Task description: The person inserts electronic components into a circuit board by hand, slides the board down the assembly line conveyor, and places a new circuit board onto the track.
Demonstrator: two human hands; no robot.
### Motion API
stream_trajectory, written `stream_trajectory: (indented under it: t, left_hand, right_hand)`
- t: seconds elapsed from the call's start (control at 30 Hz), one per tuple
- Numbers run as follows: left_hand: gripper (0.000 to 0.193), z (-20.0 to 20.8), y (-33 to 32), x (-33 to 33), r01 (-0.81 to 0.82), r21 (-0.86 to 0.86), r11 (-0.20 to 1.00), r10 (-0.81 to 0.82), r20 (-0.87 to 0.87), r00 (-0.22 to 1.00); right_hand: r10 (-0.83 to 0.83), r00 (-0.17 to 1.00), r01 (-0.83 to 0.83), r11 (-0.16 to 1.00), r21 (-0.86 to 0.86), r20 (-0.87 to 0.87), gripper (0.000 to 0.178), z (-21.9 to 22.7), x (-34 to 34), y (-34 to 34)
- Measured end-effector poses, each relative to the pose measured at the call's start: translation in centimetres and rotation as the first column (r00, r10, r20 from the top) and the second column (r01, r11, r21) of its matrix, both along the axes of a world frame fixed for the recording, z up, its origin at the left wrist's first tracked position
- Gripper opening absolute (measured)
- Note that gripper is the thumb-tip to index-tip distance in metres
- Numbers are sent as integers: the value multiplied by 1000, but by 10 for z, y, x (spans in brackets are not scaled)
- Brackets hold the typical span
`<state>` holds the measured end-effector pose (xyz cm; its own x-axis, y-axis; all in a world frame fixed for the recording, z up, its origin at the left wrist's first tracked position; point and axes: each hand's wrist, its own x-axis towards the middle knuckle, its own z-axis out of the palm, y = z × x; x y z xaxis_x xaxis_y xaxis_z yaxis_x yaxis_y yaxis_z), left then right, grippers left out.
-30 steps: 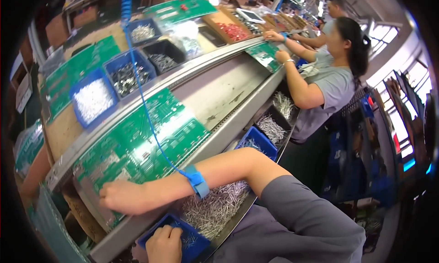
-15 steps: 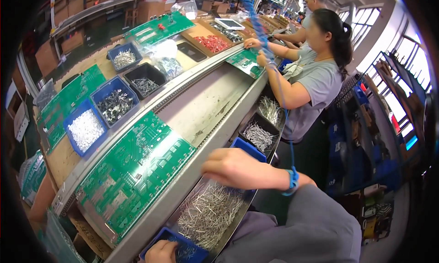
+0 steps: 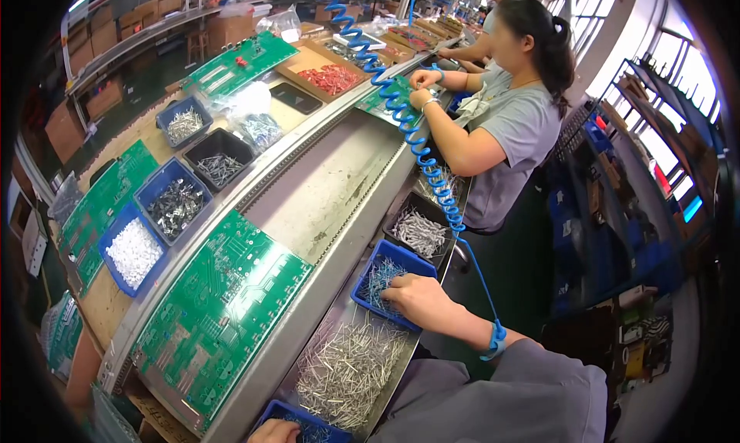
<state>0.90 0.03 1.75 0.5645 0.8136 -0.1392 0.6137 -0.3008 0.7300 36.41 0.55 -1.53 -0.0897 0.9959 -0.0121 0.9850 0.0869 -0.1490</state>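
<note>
Since the earlier frame, your right hand (image 3: 420, 298) had moved into the blue plastic bin (image 3: 410, 258) of thin wiry parts (image 3: 378, 277), lower centre; your left hand (image 3: 275, 431) rested at another blue plastic bin (image 3: 340, 434), bottom edge. Whether either hand's fingertips met was hidden. Your glossy, flat green circuit board (image 3: 223, 312), lower left, looked sparsely fitted; plenty of loose parts remained.

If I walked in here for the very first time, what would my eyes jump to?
Probably the curly blue cord, which hangs down through the upper middle and runs to a blue strap on the person's right wrist. Next might be the big, shiny green circuit board lying in the metal track at lower left. The right hand reaches into a blue bin of thin wiry parts, just below the middle.
</note>
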Motion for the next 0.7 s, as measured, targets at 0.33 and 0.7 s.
stream_trajectory:
  t: [0.33,0.7]
  left_hand:
    - [8,-1,1,0,22,1,1000,-22,22,1000]
    - [11,5,1,1,20,18,1000,-20,-6,1000]
  right_hand:
    - [133,963,-140,990,10,235,12,6,9,6]
    - [178,971,-187,982,42,158,10,6,15,1]
